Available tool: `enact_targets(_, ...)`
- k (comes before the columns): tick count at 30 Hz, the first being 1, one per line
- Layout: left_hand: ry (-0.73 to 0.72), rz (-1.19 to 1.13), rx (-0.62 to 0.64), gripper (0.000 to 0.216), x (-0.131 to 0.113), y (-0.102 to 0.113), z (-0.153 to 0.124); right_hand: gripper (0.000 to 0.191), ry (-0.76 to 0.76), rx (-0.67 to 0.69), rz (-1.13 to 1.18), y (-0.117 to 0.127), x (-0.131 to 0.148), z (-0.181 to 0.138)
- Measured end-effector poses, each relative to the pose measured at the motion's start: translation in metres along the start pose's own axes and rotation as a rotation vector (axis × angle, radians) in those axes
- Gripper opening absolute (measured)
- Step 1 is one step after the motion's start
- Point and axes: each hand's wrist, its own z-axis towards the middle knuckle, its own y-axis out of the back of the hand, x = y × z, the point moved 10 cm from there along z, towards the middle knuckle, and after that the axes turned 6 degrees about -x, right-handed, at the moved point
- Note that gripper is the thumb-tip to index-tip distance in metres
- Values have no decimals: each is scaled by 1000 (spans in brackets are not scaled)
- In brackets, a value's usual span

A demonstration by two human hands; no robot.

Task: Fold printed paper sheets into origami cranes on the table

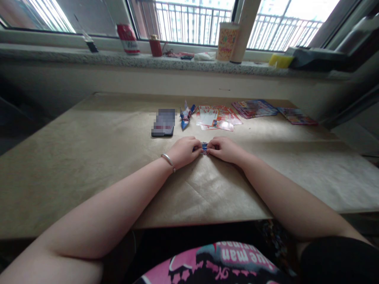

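Both hands meet at the middle of the brown-paper-covered table [89,157]. My left hand [184,151], with a silver bracelet at the wrist, and my right hand [225,149] each pinch one side of a small folded piece of blue and red paper [204,147] that rests on the table. The fingers of both hands are curled closed around it, and most of the paper is hidden between them.
Just beyond the hands lie a dark phone [163,122], a folded blue paper crane [186,115], a spread of red printed sheets [217,117] and two more stacks [254,108] to the right. The windowsill [59,55] holds a red can [128,39], cups and small items.
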Motion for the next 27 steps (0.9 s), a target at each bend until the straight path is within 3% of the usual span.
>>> enact_targets(7, 57, -29, -3, 18, 6, 1, 0, 12, 15, -9, -29, -1, -2, 3)
enact_targets(27, 69, -16, -17, 13, 7, 2, -1, 13, -186, 28, -75, -3, -15, 8)
